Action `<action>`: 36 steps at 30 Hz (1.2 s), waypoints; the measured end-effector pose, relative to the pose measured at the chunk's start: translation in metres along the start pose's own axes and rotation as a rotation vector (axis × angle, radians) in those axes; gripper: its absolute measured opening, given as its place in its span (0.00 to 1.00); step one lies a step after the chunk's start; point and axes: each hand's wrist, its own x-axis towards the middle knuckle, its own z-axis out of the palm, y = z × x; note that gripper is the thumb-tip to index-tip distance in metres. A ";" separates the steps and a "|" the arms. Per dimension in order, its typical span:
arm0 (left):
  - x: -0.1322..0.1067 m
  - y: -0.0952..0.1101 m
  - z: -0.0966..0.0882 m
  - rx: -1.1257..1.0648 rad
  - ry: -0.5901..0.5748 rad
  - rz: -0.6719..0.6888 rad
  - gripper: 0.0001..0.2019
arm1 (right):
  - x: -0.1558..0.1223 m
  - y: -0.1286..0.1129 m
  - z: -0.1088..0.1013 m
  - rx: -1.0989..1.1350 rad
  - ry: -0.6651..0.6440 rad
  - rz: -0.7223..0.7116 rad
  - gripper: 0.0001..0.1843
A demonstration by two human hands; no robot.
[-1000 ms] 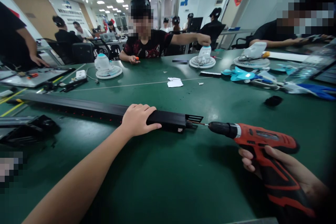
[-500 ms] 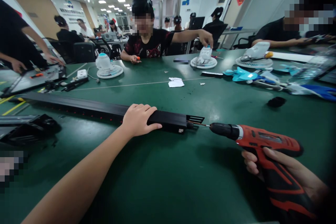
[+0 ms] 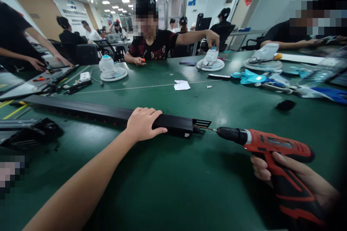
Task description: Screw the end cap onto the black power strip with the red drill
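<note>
A long black bar-shaped housing lies across the green table, with small red dots along its near side. My left hand is wrapped over it near its right end, thumb on the near side. My right hand grips a red and black cordless drill by its handle, one finger near the trigger. The drill's long thin bit points left and reaches the housing's right end, beside a slotted black plate. Whether the tip sits in a screw is too small to tell.
Across the table, a person holds a white fan; two more fans stand left and right. Blue fan blades and a black piece lie right. Black frame parts lie left. White paper is mid-table.
Both my hands, the housing and the drill stay nearly in place. At the far left, a standing person's hands have shifted to the right.
</note>
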 end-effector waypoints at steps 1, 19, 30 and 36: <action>0.000 0.000 0.000 -0.001 0.001 0.000 0.34 | 0.000 0.000 0.000 -0.005 0.000 -0.001 0.21; -0.001 0.001 -0.002 -0.022 0.002 -0.004 0.33 | 0.002 0.006 -0.019 0.115 -0.062 0.029 0.18; -0.002 -0.001 0.001 -0.017 0.027 0.003 0.33 | 0.001 0.003 0.001 0.106 0.038 0.036 0.20; -0.002 0.000 -0.001 -0.021 0.011 0.002 0.33 | 0.001 0.002 -0.001 0.080 0.038 -0.022 0.18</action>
